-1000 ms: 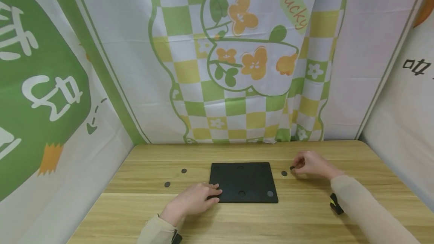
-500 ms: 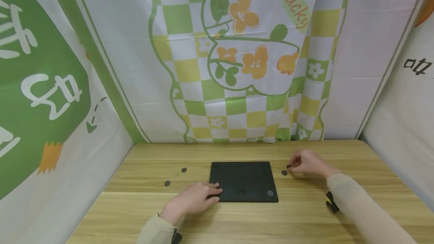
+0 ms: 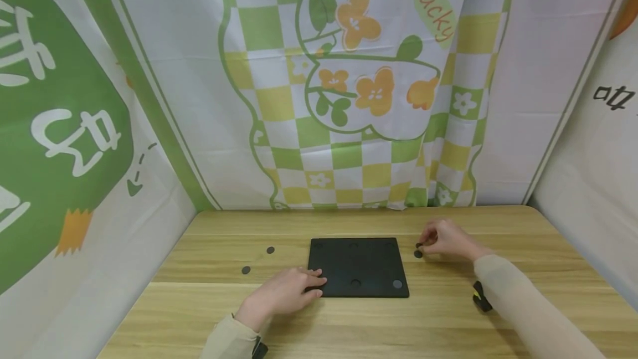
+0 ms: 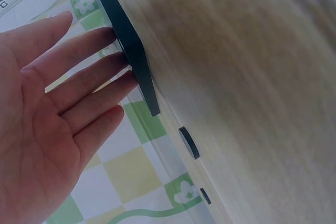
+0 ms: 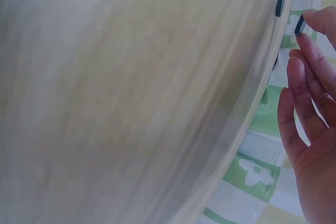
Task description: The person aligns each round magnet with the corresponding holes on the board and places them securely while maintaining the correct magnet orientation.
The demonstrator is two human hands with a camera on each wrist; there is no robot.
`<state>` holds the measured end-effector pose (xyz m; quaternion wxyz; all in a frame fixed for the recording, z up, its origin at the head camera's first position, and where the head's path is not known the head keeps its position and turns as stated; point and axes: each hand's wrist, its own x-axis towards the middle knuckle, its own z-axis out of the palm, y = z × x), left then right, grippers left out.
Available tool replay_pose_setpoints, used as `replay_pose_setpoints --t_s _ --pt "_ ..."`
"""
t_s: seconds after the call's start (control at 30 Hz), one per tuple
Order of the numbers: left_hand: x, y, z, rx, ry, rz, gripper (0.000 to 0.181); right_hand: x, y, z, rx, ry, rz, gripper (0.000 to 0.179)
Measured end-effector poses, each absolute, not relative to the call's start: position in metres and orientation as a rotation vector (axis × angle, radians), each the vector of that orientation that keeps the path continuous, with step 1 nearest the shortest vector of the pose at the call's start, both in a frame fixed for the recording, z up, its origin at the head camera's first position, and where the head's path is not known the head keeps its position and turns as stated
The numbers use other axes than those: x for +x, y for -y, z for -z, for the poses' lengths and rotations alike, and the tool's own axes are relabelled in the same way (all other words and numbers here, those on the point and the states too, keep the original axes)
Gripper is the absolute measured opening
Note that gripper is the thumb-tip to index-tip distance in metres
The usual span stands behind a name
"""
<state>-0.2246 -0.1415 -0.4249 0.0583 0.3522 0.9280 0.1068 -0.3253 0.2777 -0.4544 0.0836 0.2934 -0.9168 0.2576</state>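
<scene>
Disc (image 5: 300, 25), small + dark, pinched betw. thumb & index of R hand (image 3: 445, 238) — raised just off table (image 3: 369, 328), R of black board (image 3: 354, 265). Loose disc (image 3: 418, 254) lies flat, just nearside of that grip. L hand (image 3: 286, 291): fingers extended, tips touching board's L edge. Grey disc (image 3: 397, 284) sits at board's near R corner. Far disc (image 3: 271, 250) & near disc (image 3: 246, 270) lie L of board — checkered curtain (image 3: 349, 176) behind.
</scene>
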Motion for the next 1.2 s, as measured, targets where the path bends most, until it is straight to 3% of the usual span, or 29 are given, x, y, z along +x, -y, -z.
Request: replay_pose_setpoints --t_s 1.2 --pt "-0.225 0.142 0.425 1.078 -2.811 -0.344 0.036 -0.335 -0.247 0.453 0.88 2.779 -0.825 0.008"
